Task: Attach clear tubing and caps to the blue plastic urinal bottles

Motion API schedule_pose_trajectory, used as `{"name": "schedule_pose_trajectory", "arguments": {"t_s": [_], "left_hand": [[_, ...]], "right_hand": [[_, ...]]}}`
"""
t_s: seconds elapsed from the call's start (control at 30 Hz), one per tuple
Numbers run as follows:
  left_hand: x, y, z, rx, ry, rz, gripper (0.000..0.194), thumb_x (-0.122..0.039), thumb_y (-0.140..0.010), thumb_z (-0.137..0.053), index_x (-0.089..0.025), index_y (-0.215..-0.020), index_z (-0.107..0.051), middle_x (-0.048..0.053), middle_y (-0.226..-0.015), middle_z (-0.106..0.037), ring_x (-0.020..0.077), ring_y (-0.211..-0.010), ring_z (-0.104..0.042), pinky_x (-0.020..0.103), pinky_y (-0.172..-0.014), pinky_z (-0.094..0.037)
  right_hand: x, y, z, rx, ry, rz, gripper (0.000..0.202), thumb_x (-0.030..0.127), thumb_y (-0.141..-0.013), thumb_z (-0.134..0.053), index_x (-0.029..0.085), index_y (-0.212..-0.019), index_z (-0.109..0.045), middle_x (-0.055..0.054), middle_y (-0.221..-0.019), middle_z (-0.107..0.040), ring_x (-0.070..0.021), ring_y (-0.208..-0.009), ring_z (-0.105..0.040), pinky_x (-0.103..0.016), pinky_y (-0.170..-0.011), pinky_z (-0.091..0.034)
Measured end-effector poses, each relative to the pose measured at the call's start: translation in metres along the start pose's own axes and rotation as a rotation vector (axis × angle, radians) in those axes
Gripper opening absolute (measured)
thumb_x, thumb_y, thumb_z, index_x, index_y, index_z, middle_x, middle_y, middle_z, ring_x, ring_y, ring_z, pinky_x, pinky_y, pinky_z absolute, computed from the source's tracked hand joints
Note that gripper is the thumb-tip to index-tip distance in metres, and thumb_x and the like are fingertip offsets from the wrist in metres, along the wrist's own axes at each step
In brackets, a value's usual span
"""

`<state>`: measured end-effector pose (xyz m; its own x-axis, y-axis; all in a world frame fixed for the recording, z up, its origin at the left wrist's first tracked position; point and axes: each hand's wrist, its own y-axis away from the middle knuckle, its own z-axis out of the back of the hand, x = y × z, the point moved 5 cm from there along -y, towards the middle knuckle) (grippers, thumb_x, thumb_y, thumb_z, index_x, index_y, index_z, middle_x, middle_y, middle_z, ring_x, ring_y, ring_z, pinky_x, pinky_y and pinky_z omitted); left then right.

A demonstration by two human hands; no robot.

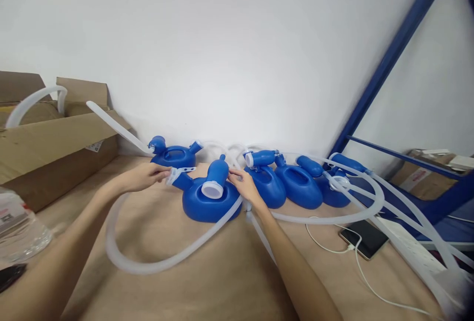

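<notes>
A blue plastic urinal bottle (202, 203) lies in front of me on the brown surface. Its slanted neck points left and ends in a white cap (172, 177) with a strap. My left hand (150, 175) pinches that cap between thumb and fingers. Across the bottle's top rests a blue funnel-shaped piece (218, 173) with a white rim facing me. My right hand (243, 183) grips the right side of the bottle, fingertips close beside the funnel piece; part of its hold is hidden. A translucent white hose (148, 267) loops in front of the bottle.
Several similar blue bottles (301, 187) with hoses stand right along the wall, and another (174, 155) behind left. An open cardboard box (74, 138) and a clear plastic jug (22, 227) are left. A phone (365, 238) with a cable and a blue metal frame (392, 59) are right.
</notes>
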<state>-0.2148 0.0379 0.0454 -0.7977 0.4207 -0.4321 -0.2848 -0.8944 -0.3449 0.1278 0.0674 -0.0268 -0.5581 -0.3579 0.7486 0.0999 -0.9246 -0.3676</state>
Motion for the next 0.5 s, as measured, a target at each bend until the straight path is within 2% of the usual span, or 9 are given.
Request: {"name": "schedule_pose_trajectory", "arguments": {"t_s": [0.07,0.17,0.23,0.3,0.37,0.43,0.5], "left_hand": [[-0.003,-0.005,-0.017,0.043,-0.021,0.025,0.058,-0.070,-0.087,-0.043,-0.024,-0.087,-0.078,0.008,-0.093,-0.077,0.0288,-0.088,-0.070,0.036,-0.082,-0.057],[-0.002,-0.009,-0.034,-0.019,0.001,0.081,0.070,-0.068,-0.097,-0.025,-0.020,-0.097,-0.076,0.012,-0.110,-0.076,0.0311,-0.103,-0.070,0.039,-0.095,-0.054],[-0.001,-0.009,-0.046,-0.050,0.025,0.101,0.074,-0.069,-0.100,-0.021,-0.019,-0.110,-0.075,0.012,-0.122,-0.075,0.0322,-0.114,-0.067,0.040,-0.102,-0.051],[0.000,-0.008,-0.056,-0.106,0.039,0.107,0.073,-0.073,-0.098,-0.029,-0.019,-0.128,-0.069,0.012,-0.134,-0.070,0.0340,-0.123,-0.064,0.044,-0.108,-0.048],[0.000,-0.005,-0.064,-0.187,0.024,0.100,0.081,-0.078,-0.090,-0.046,-0.018,-0.142,-0.059,0.014,-0.142,-0.065,0.0364,-0.128,-0.061,0.047,-0.110,-0.047],[-0.001,-0.004,-0.071,-0.238,-0.002,0.077,0.090,-0.079,-0.083,-0.060,-0.019,-0.149,-0.053,0.015,-0.144,-0.064,0.0371,-0.127,-0.063,0.048,-0.108,-0.048],[-0.004,-0.004,-0.074,-0.270,-0.004,0.041,0.088,-0.077,-0.082,-0.063,-0.021,-0.150,-0.053,0.014,-0.143,-0.065,0.0362,-0.126,-0.064,0.047,-0.108,-0.049]], "right_hand": [[-0.006,0.001,-0.007,0.047,-0.002,-0.009,0.044,0.056,-0.095,-0.056,0.026,-0.115,-0.081,-0.003,-0.121,-0.078,-0.0282,-0.117,-0.069,-0.036,-0.103,-0.051],[-0.017,0.006,-0.013,0.088,0.028,-0.076,0.055,0.064,-0.097,-0.047,0.024,-0.099,-0.085,-0.004,-0.095,-0.082,-0.0313,-0.099,-0.075,-0.039,-0.091,-0.055],[-0.022,0.008,-0.016,0.077,0.057,-0.117,0.059,0.064,-0.100,-0.041,0.025,-0.101,-0.085,-0.005,-0.092,-0.082,-0.0319,-0.098,-0.075,-0.040,-0.091,-0.054],[-0.025,0.010,-0.017,0.054,0.088,-0.143,0.058,0.063,-0.102,-0.038,0.027,-0.108,-0.084,-0.007,-0.100,-0.082,-0.0328,-0.105,-0.074,-0.042,-0.096,-0.052],[-0.025,0.010,-0.019,0.046,0.113,-0.151,0.059,0.062,-0.103,-0.036,0.028,-0.111,-0.083,-0.009,-0.106,-0.081,-0.0339,-0.110,-0.072,-0.044,-0.099,-0.050],[-0.025,0.009,-0.020,0.052,0.127,-0.150,0.059,0.062,-0.103,-0.036,0.029,-0.111,-0.083,-0.009,-0.108,-0.081,-0.0349,-0.112,-0.071,-0.045,-0.100,-0.050],[-0.025,0.008,-0.020,0.058,0.137,-0.149,0.057,0.061,-0.103,-0.036,0.030,-0.112,-0.083,-0.009,-0.108,-0.081,-0.0353,-0.112,-0.072,-0.046,-0.100,-0.050]]}}
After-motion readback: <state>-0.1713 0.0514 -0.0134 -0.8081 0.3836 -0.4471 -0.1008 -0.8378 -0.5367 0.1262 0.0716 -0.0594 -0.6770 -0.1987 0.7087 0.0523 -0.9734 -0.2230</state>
